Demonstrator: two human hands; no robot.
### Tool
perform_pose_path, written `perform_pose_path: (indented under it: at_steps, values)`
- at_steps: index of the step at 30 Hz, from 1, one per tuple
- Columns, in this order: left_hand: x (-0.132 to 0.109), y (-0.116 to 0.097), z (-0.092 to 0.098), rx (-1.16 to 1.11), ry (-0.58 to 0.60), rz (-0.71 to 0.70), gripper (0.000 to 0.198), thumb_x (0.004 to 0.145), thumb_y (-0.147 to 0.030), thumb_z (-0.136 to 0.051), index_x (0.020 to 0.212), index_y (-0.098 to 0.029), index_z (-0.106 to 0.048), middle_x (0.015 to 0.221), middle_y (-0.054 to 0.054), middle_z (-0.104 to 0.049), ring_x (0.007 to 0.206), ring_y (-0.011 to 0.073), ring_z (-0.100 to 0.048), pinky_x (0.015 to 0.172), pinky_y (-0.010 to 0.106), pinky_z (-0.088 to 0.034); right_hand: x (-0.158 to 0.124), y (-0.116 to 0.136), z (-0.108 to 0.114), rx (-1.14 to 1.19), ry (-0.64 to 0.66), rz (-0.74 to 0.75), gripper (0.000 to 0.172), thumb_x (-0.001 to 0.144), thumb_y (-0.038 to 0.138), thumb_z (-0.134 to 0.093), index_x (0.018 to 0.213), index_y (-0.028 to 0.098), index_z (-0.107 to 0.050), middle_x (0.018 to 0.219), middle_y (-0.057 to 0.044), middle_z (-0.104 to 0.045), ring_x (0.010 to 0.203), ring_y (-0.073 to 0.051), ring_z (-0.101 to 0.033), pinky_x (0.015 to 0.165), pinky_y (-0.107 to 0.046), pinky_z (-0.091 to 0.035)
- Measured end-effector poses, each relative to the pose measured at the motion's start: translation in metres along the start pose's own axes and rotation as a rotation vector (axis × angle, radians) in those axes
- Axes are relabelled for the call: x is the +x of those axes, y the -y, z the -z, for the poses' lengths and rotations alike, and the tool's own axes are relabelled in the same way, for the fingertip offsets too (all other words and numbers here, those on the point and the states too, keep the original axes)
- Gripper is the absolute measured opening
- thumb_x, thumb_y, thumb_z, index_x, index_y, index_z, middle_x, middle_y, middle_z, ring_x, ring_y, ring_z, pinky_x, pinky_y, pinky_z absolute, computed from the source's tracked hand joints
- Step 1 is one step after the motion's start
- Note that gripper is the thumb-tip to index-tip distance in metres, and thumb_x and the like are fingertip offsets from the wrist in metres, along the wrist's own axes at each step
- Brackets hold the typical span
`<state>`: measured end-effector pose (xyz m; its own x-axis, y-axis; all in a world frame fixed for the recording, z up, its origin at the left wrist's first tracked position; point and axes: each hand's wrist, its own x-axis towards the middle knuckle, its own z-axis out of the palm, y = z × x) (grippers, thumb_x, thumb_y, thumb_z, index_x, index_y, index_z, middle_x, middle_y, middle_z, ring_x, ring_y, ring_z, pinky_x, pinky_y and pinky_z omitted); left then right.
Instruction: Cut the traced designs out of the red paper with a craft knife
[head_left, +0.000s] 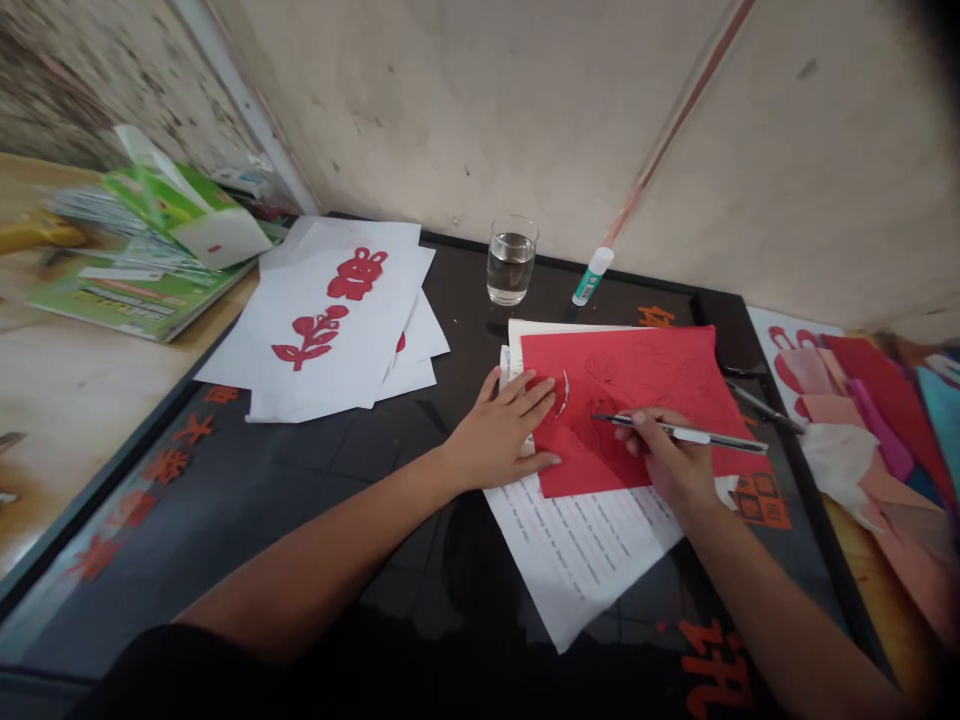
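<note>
Paper (667, 365), bright red and marked with dark outlines, lies on the black surface (337, 440), overlapping a printed sheet (577, 560); a pale layer shows along its left and upper edges. The left hand (502, 435) rests flat across the paper's left side, its grip apart, with a curved white slit (567, 392) just beside the fingertips. The right hand (679, 465) has its grip clamped on a slim tool (724, 441) — pen or craft knife, I cannot tell which — its tip at the drawn lines. Toward the wall (390, 120) are a glass of water (511, 270) and a white-capped glue stick (592, 278). Left of these, white sheets (292, 280) overlap; the top one bears a red rabbit (358, 275) and a red leafy sprig (309, 342). Coloured papers (889, 375) are piled at the right.
</note>
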<state>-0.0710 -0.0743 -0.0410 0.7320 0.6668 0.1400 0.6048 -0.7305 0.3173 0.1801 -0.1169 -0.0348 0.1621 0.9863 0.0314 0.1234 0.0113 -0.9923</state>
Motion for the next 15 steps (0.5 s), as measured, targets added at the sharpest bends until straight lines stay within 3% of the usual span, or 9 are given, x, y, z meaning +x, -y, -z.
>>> perform_pose_path:
  at_steps: [3, 7, 15]
  values:
    - [0.000, -0.001, 0.000, 0.005, 0.007, 0.009, 0.074, 0.092, -0.070, -0.035, 0.150, -0.023, -0.032, 0.158, 0.008, -0.030, 0.148, 0.0309, -0.020, 0.121, 0.055, -0.001, 0.000, 0.002, -0.003, -0.066, -0.022, 0.011, 0.020, 0.088, 0.042, -0.065, 0.093, 0.023, -0.071, 0.069, -0.001, -0.068, 0.054, -0.013, -0.056, 0.051, -0.026, -0.046]
    - [0.000, -0.001, 0.000, 0.011, -0.026, 0.083, 0.086, 0.087, -0.075, -0.042, 0.147, -0.015, -0.035, 0.159, 0.018, -0.023, 0.148, 0.0331, -0.018, 0.120, 0.056, -0.009, -0.006, 0.011, -0.007, -0.163, -0.010, 0.054, 0.020, 0.088, 0.042, -0.065, 0.095, 0.024, -0.070, 0.077, -0.003, -0.071, 0.063, -0.015, -0.062, 0.061, -0.030, -0.054]
    - [0.000, -0.002, 0.003, 0.020, -0.002, 0.073, 0.083, 0.087, -0.074, -0.043, 0.144, -0.015, -0.039, 0.159, 0.017, -0.023, 0.149, 0.0333, -0.014, 0.119, 0.059, -0.009, -0.022, 0.009, -0.007, -0.209, 0.104, 0.049, 0.015, 0.089, 0.038, -0.064, 0.097, 0.026, -0.068, 0.080, -0.003, -0.071, 0.066, -0.017, -0.065, 0.065, -0.032, -0.055]
